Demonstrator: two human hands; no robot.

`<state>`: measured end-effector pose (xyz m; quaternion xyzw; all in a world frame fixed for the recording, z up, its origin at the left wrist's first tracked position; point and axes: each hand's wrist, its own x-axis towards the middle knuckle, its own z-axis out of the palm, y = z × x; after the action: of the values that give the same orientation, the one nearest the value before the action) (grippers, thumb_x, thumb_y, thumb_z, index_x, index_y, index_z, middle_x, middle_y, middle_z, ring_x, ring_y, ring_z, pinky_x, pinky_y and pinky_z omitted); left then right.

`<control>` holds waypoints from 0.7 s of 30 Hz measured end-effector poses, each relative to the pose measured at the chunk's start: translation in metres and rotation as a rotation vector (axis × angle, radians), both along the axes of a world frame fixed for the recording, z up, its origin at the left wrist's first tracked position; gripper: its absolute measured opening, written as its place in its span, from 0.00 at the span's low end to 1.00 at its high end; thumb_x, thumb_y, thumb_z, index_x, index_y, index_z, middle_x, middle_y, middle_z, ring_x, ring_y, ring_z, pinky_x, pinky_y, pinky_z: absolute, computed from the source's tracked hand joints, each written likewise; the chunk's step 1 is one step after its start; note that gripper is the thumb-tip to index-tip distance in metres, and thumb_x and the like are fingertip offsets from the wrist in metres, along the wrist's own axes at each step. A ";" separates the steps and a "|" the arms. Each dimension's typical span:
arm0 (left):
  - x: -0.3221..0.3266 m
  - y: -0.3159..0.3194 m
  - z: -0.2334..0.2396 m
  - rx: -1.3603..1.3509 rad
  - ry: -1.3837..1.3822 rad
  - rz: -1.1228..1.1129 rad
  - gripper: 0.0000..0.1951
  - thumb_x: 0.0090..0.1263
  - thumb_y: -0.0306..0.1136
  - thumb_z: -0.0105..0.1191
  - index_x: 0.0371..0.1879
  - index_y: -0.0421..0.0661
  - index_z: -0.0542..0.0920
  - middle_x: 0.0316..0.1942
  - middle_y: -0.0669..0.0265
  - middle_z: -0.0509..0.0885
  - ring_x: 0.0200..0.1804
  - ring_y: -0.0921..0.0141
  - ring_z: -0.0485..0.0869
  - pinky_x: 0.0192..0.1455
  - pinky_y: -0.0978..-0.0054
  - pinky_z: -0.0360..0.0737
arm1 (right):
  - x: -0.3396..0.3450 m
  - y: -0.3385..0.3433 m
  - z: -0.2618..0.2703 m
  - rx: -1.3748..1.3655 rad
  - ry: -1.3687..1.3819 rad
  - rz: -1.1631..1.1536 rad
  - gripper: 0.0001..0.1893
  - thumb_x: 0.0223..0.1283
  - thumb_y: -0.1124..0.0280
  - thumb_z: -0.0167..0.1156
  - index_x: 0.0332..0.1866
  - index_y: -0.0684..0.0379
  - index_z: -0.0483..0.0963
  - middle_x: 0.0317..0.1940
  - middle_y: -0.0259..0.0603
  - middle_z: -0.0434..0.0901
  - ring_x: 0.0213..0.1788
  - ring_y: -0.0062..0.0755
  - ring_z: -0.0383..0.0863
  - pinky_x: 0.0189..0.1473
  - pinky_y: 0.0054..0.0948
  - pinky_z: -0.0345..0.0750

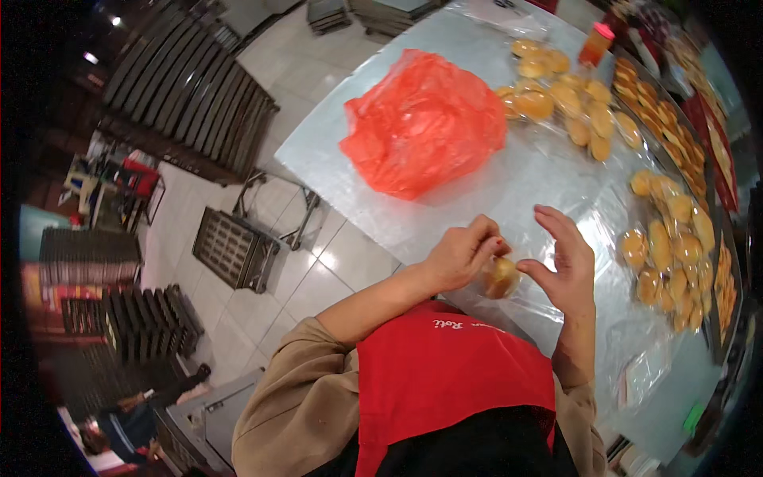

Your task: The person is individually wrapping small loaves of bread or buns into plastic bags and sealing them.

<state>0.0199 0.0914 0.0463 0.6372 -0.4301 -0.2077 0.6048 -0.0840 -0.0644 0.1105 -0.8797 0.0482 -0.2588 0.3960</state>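
Note:
Near the table's front edge, a small golden bun (502, 278) sits inside a clear plastic bag. My left hand (468, 253) pinches the bag beside the bun, its fingers bent over the plastic. On the other side, my right hand (563, 262) is held open with thumb and fingers spread. Its thumb tip is close to the bun; whether it touches the wrapping I cannot tell. Beyond my hands, a crumpled red plastic bag (426, 125) rests on the metal table (322, 143).
Bagged buns (572, 98) lie at the back, and more bagged buns (673, 244) on the right. A pink-lidded jar (596, 45) stands near trays of baked bread (661, 119). Clear plastic bags (644, 369) lie front right. Stacked baking trays (185, 95) and a low trolley (238, 250) stand left. A person (119, 429) is lower left.

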 end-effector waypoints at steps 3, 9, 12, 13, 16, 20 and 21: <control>0.005 0.011 0.008 0.037 -0.091 0.052 0.05 0.66 0.29 0.45 0.35 0.41 0.67 0.26 0.57 0.81 0.29 0.62 0.81 0.32 0.70 0.76 | 0.025 0.014 0.005 -0.223 0.087 0.171 0.16 0.41 0.70 0.64 0.39 0.60 0.74 0.37 0.45 0.77 0.26 0.43 0.77 0.27 0.33 0.73; 0.021 0.036 -0.015 -0.024 0.136 0.203 0.08 0.65 0.29 0.48 0.39 0.41 0.68 0.32 0.59 0.79 0.36 0.68 0.80 0.37 0.74 0.75 | 0.054 0.018 -0.016 -0.189 0.176 0.230 0.03 0.46 0.75 0.59 0.27 0.62 0.74 0.23 0.42 0.77 0.24 0.41 0.77 0.26 0.30 0.72; 0.054 0.085 -0.009 -0.013 -0.180 0.386 0.11 0.64 0.27 0.49 0.44 0.41 0.67 0.41 0.59 0.76 0.43 0.70 0.77 0.46 0.73 0.73 | 0.055 0.008 -0.024 -0.078 0.232 0.117 0.04 0.48 0.75 0.59 0.27 0.63 0.74 0.22 0.44 0.77 0.22 0.37 0.76 0.25 0.28 0.71; 0.069 0.107 -0.014 -0.086 -0.019 0.587 0.13 0.64 0.27 0.50 0.45 0.41 0.67 0.41 0.61 0.76 0.42 0.70 0.77 0.46 0.73 0.74 | 0.055 0.002 -0.029 -0.080 0.225 0.127 0.04 0.48 0.75 0.59 0.27 0.63 0.74 0.22 0.44 0.77 0.22 0.37 0.76 0.25 0.28 0.71; 0.095 0.165 0.028 -0.367 0.134 1.177 0.10 0.64 0.29 0.49 0.43 0.44 0.69 0.39 0.64 0.77 0.37 0.71 0.77 0.39 0.77 0.74 | 0.051 -0.009 -0.035 0.075 0.250 -0.015 0.04 0.51 0.75 0.58 0.29 0.65 0.73 0.19 0.43 0.76 0.18 0.25 0.71 0.24 0.23 0.69; 0.111 0.261 0.057 -0.733 -0.025 1.522 0.16 0.63 0.28 0.49 0.47 0.43 0.61 0.37 0.60 0.77 0.34 0.73 0.76 0.32 0.81 0.72 | 0.040 -0.011 -0.036 0.124 0.249 -0.030 0.04 0.51 0.76 0.58 0.29 0.66 0.73 0.19 0.42 0.75 0.18 0.22 0.69 0.23 0.21 0.68; 0.112 0.269 0.068 -0.819 -0.037 1.612 0.16 0.63 0.27 0.47 0.48 0.41 0.60 0.36 0.60 0.77 0.32 0.74 0.75 0.32 0.81 0.72 | 0.037 -0.011 -0.035 0.143 0.237 -0.031 0.04 0.51 0.76 0.58 0.29 0.66 0.72 0.19 0.41 0.75 0.18 0.21 0.69 0.22 0.20 0.68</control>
<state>0.1322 0.3604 0.1141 0.4834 0.0967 0.4585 0.7394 -0.0468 -0.0752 0.0755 -0.8729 0.1266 -0.1552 0.4449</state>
